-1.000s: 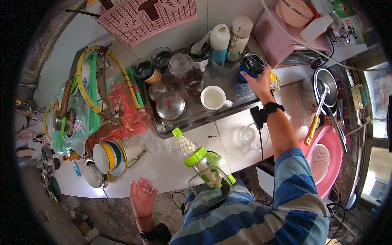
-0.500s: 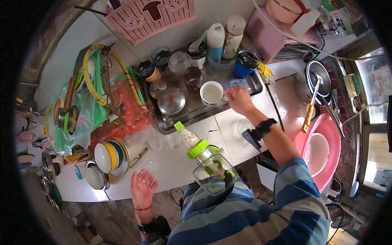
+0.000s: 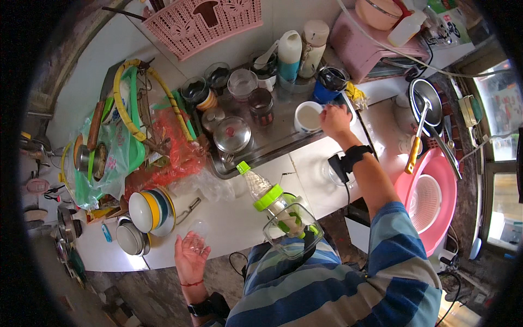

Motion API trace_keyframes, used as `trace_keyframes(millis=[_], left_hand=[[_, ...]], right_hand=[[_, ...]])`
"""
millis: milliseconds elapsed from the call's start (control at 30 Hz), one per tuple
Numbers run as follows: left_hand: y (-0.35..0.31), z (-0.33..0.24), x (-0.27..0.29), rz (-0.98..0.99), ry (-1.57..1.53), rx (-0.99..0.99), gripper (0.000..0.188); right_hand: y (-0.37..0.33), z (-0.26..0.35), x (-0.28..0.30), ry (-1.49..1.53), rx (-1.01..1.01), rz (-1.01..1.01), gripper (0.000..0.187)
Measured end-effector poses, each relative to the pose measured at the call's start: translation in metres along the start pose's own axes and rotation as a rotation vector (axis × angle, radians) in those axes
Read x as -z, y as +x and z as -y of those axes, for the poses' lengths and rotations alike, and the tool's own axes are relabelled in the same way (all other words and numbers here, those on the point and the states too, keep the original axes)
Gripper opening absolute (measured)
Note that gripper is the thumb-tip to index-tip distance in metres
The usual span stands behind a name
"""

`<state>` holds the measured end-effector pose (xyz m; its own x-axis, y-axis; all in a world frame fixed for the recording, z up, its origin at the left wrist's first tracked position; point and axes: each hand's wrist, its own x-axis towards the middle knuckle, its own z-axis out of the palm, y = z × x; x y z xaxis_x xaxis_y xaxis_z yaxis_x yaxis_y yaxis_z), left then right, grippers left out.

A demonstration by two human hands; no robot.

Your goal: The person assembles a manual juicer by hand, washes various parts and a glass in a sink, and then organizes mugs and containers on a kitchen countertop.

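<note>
In the tray (image 3: 261,151), a white mug (image 3: 309,118) stands at the right end. The closed fingers of my right hand (image 3: 336,121) are at its right side, apparently on its handle, which they hide. My left hand (image 3: 192,255) is low at the counter's front edge, fingers curled around a clear, see-through glass (image 3: 199,226); its outline is faint. Between my arms, in front of my body, a clear bottle with a lime-green cap (image 3: 243,167) leans beside a clear square container (image 3: 289,245).
A steel lidded pot (image 3: 232,134), a dark glass (image 3: 261,106) and several cups share the tray. Stacked enamel bowls (image 3: 143,212) sit left, near plastic bags (image 3: 169,147). To the right are a pink basin (image 3: 444,201), a pan (image 3: 426,103) and a pink toaster oven (image 3: 376,49).
My right hand has moved right, and the white mug has shifted right with it along the tray. My left hand stays in nearly the same place. The whole view has shifted slightly.
</note>
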<state>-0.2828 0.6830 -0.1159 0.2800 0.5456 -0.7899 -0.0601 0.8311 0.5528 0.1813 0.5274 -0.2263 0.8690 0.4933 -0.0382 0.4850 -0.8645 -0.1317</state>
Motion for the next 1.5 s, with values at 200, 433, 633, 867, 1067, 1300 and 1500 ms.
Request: trace_keyframes(millis=[200,433,633,867,1067,1300,1500], left_hand=[[-0.002,0.001,-0.005,-0.016,0.015,0.016,0.033],[-0.002,-0.001,-0.010,0.044,0.061,0.003,0.036],[-0.001,-0.003,-0.017,0.005,0.036,0.004,0.035],[0.002,-0.008,-0.006,0.013,0.004,0.022,0.035],[0.015,-0.007,-0.011,0.087,0.013,0.047,0.034],[0.016,-0.011,-0.012,0.149,0.009,0.047,0.036],[0.002,-0.013,-0.035,0.323,0.118,0.076,0.039]], right_hand=[[0.010,-0.038,0.011,-0.113,-0.048,0.029,0.026],[0.017,-0.058,0.010,-0.127,-0.039,-0.058,0.024],[0.013,-0.070,0.008,-0.084,-0.016,-0.092,0.026],[-0.096,-0.074,0.021,0.341,-0.018,-0.260,0.037],[-0.193,-0.024,0.069,0.642,0.103,0.039,0.022],[-0.228,-0.013,0.061,0.482,0.413,0.482,0.037],[-0.168,0.008,0.108,0.773,0.317,0.208,0.027]])
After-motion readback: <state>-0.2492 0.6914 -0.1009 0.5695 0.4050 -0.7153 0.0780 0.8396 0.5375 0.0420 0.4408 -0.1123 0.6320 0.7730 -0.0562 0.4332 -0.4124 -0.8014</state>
